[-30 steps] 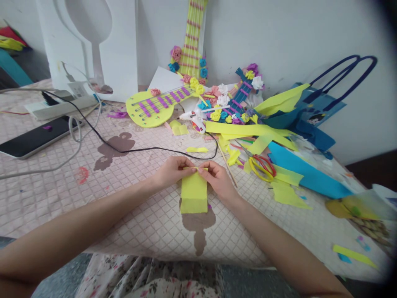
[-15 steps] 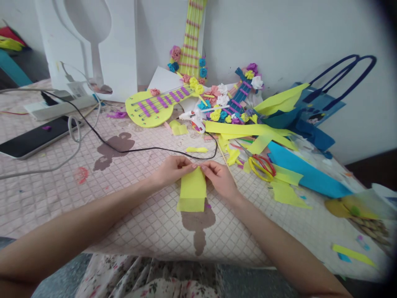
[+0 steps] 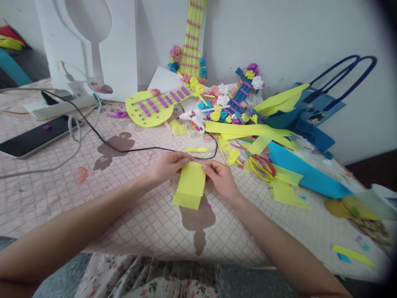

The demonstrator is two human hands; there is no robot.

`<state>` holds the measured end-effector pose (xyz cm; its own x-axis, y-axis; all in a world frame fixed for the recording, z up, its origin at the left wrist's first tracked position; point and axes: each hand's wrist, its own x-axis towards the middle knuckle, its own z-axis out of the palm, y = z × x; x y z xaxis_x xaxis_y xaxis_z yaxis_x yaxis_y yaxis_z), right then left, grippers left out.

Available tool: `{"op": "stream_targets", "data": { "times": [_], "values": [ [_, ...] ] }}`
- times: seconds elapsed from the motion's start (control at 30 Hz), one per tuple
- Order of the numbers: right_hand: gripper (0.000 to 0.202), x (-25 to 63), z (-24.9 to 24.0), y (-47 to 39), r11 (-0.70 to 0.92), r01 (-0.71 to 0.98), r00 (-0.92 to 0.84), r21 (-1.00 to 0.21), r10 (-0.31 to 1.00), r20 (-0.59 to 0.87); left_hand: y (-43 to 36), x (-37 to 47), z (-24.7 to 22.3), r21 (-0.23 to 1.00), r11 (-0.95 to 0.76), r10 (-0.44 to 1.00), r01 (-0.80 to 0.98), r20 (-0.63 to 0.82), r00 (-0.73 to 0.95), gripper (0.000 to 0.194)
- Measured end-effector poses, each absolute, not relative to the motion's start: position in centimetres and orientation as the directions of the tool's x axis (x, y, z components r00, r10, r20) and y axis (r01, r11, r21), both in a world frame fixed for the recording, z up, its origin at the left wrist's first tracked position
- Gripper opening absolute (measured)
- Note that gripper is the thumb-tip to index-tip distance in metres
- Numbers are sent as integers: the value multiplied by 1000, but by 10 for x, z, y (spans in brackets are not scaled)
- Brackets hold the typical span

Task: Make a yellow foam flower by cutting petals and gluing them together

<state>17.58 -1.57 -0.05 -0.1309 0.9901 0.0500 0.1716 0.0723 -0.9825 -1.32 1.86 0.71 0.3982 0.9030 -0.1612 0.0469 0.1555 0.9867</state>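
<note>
Looking at the head view, we see the left hand (image 3: pixel 169 166) with thumb and fingers nearly closed, pinching the top left corner of the yellow paper (image 3: pixel 191 182), while the right hand (image 3: pixel 221 180) pinches near its top right corner, its fingertips closed too. The paper is between the hands, above the quilted cloth (image 3: pixel 139 231), its lower end hanging towards us; we judge that gripping the upper corners keeps that edge spread and level. The piece is a soft oblong, paler and seemingly thinner at its lower end

Beyond the hands, the white glue gun (image 3: pixel 200 126) lies with its black cord (image 3: pixel 155 148) looping round, probably set there to leave room to work. The scissors (image 3: pixel 254 158), with smooth red and yellow handles, rest among flimsy yellow scraps near a long blue sheet (image 3: pixel 304 169), perhaps for easy reach. Farther back we see a flat, rounded yellow guitar shape (image 3: pixel 155 117) with purple bars
</note>
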Motion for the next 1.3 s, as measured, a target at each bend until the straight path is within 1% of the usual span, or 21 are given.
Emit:
{"op": "stream_targets", "data": {
  "times": [0.1,0.13,0.2,0.3,0.37,0.43,0.5,0.6,0.7,0.83,0.9,0.97,1.03,1.1,1.2,1.3],
  "values": [
    [24,176,-5,-15,67,131,-104,-989,993,54,19,-14,8,973,226,893,-38,-192,408,35],
    [24,177,-6,-14,63,110,-92,-992,994,52,19,-14,8,968,248,881,-43,-207,425,40],
    [23,177,-8,-14,43,66,-75,-997,996,38,19,-15,8,964,267,847,6,-238,475,43],
    [23,177,-7,-13,23,5,-42,-1000,999,23,19,-18,6,963,245,803,114,-267,533,38],
    [25,178,-2,-14,9,-19,-45,-1000,999,10,20,-19,5,965,221,794,138,-260,549,34],
    [27,179,2,-15,-29,-20,-96,-999,995,-27,20,-20,5,970,186,787,156,-242,568,30],
    [27,180,5,-16,-76,7,-186,-997,980,-76,20,-19,6,973,149,768,176,-226,599,27],
    [25,180,3,-16,-97,38,-258,-995,961,-103,18,-17,8,977,136,743,167,-212,634,25],
    [24,180,-3,-14,-80,26,-189,-996,978,-84,18,-16,8,975,160,757,155,-222,615,29],
    [24,181,-4,-11,-38,-44,-65,-998,997,-35,20,-18,5,962,182,754,202,-269,600,32],
    [27,182,0,-11,-58,-106,-72,-993,996,-50,21,-20,4,961,177,755,214,-272,596,30],
    [36,183,4,-11,-107,-132,-116,-985,989,-92,21,-21,4,960,171,752,221,-272,601,29],
    [42,182,7,-12,-142,-113,-152,-983,980,-124,21,-22,4,956,163,733,243,-282,619,27],
    [37,182,7,-12,-144,-76,-164,-987,978,-130,20,-22,5,952,159,698,262,-296,652,26],
    [27,180,4,-11,-98,-12,-131,-995,987,-95,20,-22,5,951,168,658,259,-304,689,27],
    [26,181,3,-10,-40,13,-68,-999,997,-41,22,-23,3,950,170,666,263,-307,680,29]
  ]
}}
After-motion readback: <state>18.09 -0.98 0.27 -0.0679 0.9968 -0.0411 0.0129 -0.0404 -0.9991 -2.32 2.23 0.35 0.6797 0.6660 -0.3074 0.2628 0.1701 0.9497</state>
